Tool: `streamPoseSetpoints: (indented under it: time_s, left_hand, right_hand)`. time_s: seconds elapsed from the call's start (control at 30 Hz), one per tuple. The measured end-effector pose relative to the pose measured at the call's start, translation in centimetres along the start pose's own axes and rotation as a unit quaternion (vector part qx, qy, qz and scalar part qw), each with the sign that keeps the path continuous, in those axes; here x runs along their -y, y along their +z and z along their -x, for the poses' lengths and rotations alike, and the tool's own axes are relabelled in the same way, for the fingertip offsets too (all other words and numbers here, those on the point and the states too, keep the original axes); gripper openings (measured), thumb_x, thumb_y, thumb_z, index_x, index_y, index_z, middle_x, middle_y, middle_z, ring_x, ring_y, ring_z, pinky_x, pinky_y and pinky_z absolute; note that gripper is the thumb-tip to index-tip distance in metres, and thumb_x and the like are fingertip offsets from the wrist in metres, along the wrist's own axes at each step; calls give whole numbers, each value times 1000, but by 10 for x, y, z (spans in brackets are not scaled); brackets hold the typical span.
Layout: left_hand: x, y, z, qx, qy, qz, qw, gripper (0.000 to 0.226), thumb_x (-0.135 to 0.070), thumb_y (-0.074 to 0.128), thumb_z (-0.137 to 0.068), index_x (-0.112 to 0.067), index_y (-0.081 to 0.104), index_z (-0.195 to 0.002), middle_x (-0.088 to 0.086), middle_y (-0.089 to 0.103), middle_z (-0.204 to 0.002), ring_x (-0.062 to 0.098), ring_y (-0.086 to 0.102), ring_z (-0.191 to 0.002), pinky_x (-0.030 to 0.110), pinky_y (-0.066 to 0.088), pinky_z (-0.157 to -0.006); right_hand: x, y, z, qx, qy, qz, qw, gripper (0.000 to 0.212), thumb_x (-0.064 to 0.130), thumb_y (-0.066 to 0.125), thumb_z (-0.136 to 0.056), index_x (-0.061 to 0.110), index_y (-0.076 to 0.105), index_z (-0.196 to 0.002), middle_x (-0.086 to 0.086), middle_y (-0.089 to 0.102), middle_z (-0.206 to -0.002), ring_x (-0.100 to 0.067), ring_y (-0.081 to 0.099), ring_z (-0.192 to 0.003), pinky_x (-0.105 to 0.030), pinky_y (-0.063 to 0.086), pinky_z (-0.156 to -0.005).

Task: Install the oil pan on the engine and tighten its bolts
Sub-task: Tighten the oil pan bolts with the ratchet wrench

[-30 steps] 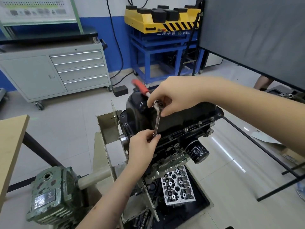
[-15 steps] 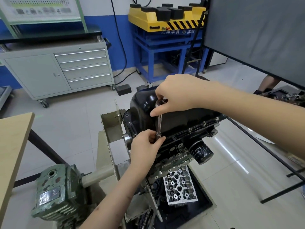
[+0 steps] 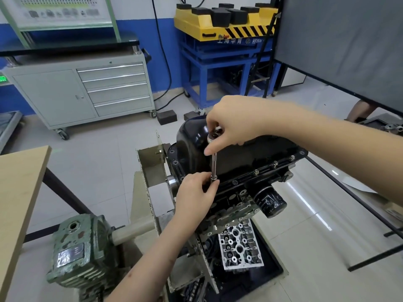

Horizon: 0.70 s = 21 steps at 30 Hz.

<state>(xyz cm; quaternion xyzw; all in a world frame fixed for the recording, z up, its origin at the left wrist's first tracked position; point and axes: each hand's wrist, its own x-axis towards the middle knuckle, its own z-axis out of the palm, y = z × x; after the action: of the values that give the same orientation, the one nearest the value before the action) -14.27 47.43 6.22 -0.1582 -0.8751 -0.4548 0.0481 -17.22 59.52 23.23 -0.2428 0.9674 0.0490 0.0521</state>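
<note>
Overhead, the right hand (image 3: 231,123) gripped the ratchet head (image 3: 213,138) (handle hidden) above the oil pan (image 3: 250,158). The left hand (image 3: 196,192) pinched the extension's socket end (image 3: 213,177) at the pan's near flange edge.

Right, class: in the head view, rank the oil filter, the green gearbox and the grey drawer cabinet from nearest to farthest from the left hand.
1. Oil filter, just right of the left hand, on the engine's side.
2. Green gearbox, lower left, on the stand's shaft.
3. Grey drawer cabinet, far upper left, against the wall.

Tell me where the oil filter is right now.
Head view, right of centre: the black oil filter juts from the engine's side, just below the oil pan flange, right of the left hand.
</note>
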Motion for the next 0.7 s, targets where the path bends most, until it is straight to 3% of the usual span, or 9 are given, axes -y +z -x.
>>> streamPoseSetpoints:
  time_s: [0.1,0.17,0.23,0.33,0.4,0.47,0.6,0.7]
  left_hand:
    - [-3,2,0,-7,-24,32,999,18,-32,63,-83,-19,61,-71,-9,55,-63,13,53,-69,27,44,-66]
    - [-4,4,0,-19,-45,53,997,21,-32,64,-82,-20,58,-66,-5,56,-63,13,54,-65,25,42,-63]
    - [-4,5,-1,-19,-42,47,998,29,-31,63,-83,-26,50,-57,-4,54,-58,12,51,-59,20,38,-58]
    - [-4,3,-3,-1,-24,31,999,34,-28,60,-86,-27,46,-55,-5,52,-54,13,50,-56,20,34,-54]
    - [-4,2,-5,9,-13,26,1000,31,-27,60,-86,-25,49,-57,-7,49,-52,10,47,-54,20,33,-52]
    - [-3,2,-5,16,-7,24,1000,27,-26,61,-86,-17,54,-61,-6,50,-53,10,47,-54,20,34,-52]
    - [-1,3,-1,1,-33,71,997,11,-26,65,-82,-19,65,-75,-5,64,-67,9,59,-67,21,45,-65]
    - [0,3,1,-11,-66,100,993,4,-27,68,-80,-22,67,-80,-9,67,-72,3,63,-72,20,50,-71]
  right_hand:
    - [9,6,5,-33,40,36,998,55,67,46,-78,14,48,-60,5,49,-37,-14,54,-45,-27,44,-50]
    - [13,8,9,-48,45,18,998,56,64,47,-79,12,43,-60,3,49,-41,-16,53,-48,-28,43,-51]
    - [12,7,12,-54,31,20,998,50,60,50,-81,11,49,-69,3,49,-54,-18,52,-58,-28,40,-54]
    - [6,1,17,-25,-16,-7,1000,25,44,58,-83,22,62,-94,11,51,-70,-9,46,-66,-25,35,-63]
    - [0,-5,18,13,-38,-54,998,34,32,64,-82,30,60,-115,13,57,-87,-4,47,-74,-18,33,-65]
    - [-5,-8,15,37,-53,-87,994,45,25,68,-79,35,56,-121,12,61,-95,-3,52,-78,-13,38,-63]
    - [-1,-5,10,2,-53,-49,997,43,42,71,-72,29,61,-112,18,54,-72,4,50,-66,-13,38,-59]
    - [2,1,8,-33,-5,3,999,49,60,62,-70,20,62,-99,2,64,-72,-13,58,-69,-27,39,-59]
